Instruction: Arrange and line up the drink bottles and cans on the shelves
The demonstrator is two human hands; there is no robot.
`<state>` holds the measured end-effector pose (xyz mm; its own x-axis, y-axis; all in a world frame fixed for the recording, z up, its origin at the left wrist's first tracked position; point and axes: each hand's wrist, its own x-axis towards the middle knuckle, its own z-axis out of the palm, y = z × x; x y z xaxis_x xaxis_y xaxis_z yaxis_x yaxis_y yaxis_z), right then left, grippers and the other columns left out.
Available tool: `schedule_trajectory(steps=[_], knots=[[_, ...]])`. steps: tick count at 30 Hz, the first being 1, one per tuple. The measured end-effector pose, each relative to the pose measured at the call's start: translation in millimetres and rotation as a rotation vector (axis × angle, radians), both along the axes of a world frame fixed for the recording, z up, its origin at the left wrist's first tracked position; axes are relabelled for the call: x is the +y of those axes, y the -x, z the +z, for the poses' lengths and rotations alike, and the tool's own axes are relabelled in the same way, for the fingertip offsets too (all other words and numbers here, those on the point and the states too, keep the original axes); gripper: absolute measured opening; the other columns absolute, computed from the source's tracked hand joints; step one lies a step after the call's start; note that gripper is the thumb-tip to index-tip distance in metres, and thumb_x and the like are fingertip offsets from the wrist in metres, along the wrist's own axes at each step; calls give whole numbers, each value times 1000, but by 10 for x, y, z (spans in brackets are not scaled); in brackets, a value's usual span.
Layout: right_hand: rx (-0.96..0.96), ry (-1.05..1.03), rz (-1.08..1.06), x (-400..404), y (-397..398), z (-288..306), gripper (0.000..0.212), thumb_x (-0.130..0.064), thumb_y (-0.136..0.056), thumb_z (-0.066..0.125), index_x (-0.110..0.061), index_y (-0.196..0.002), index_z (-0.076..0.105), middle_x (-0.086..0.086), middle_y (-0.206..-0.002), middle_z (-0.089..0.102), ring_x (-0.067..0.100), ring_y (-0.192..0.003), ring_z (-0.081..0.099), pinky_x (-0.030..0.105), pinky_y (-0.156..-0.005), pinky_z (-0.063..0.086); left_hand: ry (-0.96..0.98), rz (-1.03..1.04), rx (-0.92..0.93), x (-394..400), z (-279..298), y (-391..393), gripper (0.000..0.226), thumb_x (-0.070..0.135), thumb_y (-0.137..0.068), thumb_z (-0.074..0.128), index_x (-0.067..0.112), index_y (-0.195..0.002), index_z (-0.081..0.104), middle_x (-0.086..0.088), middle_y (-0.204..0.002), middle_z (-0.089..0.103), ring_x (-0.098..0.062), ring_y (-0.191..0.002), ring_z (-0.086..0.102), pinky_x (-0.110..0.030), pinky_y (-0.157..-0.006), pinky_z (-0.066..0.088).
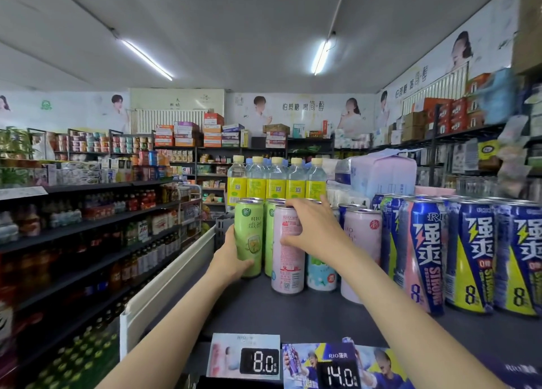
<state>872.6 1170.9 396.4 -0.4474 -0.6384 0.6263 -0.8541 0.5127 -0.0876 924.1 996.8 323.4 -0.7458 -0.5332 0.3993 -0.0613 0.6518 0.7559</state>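
Standing upright beneath the right hand (315,227), the pink can (288,256) is clamped by its fingers (289,242), while the left hand (231,259) grips the green can (249,236) just beside it.

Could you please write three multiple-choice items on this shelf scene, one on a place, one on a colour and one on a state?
1. Where do the bottles with yellow labels stand?
A. Behind the cans
B. In front of the cans
C. On the floor

2. What colour is the can in the left hand?
A. Blue
B. Green
C. Pink

3. What is the right hand doing?
A. Hanging idle
B. Pointing at a price tag
C. Gripping the pink can

Answers: 1 A, they stand in a row beyond the cans. 2 B, its side is light green. 3 C, its fingers curl round the can's upper part.
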Motion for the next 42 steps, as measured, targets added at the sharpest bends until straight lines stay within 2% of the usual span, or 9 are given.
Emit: schedule_trajectory(steps=[8,16,19,25,29,32,34,37,42], knots=[[15,15,7,9,8,-14,63,-36,-79,68,-18,-132,41,-4,-129,51,15,-126,42,37,-116,-6,12,4,-2,-11,7,47,81,7,-82,63,21,-145,14,-8,-129,54,-27,-112,55,-30,-87,45],[25,28,-1,142,45,-96,73,-37,-81,67,-20,-142,31,0,-146,30,17,-139,20,41,-118,-3,20,29,-37,-58,20,116,86,9,-81,65,24,-147,11,-9,-129,55,-28,-111,56,-38,-93,47],[9,34,4,215,60,-97,74,-37,-81,67,-20,-142,31,-1,-146,30,17,-138,21,41,-119,5,34,55,-45,-52,8,122,86,12,-82,65,23,-147,9,-10,-131,54,-29,-113,55,-38,-95,45],[-51,-16,-4,202,29,79,66,-50,-83,60,-19,-137,38,0,-139,46,19,-132,36,47,-117,3,72,172,-104,-8,20,101,81,23,-83,67,12,-145,16,-13,-136,47,-31,-119,50,-39,-96,41],[-114,-42,-27,81,5,200,59,-53,-84,56,-19,-131,44,1,-128,54,24,-127,41,52,-114,10,169,263,200,93,122,0,55,21,-87,61,8,-135,38,-17,-126,48,-31,-112,50,-39,-92,41],[-172,115,43,89,-37,201,45,-45,-80,67,-19,-115,55,0,-118,58,22,-122,43,48,-112,19,241,193,404,255,317,-66,35,16,-91,54,9,-125,51,-10,-112,57,-18,-96,56,-28,-83,45],[-162,208,78,154,-63,182,44,-42,-75,72,-18,-110,61,1,-119,59,21,-120,43,42,-109,25,225,127,377,356,399,-36,35,21,-90,57,10,-123,52,-8,-106,63,-18,-94,59,-31,-82,48],[-127,271,97,271,-56,134,43,-45,-69,75,-20,-104,66,1,-110,62,20,-114,45,33,-92,38,164,100,183,477,409,55,52,34,-87,60,9,-130,44,-10,-120,59,-26,-109,56,-36,-87,47],[-146,271,118,448,-19,112,38,-44,-68,76,-22,-97,66,-1,-106,61,17,-110,45,29,-81,39,119,108,-10,659,255,254,63,30,-83,66,0,-127,33,-17,-124,53,-32,-111,52,-36,-85,43]])
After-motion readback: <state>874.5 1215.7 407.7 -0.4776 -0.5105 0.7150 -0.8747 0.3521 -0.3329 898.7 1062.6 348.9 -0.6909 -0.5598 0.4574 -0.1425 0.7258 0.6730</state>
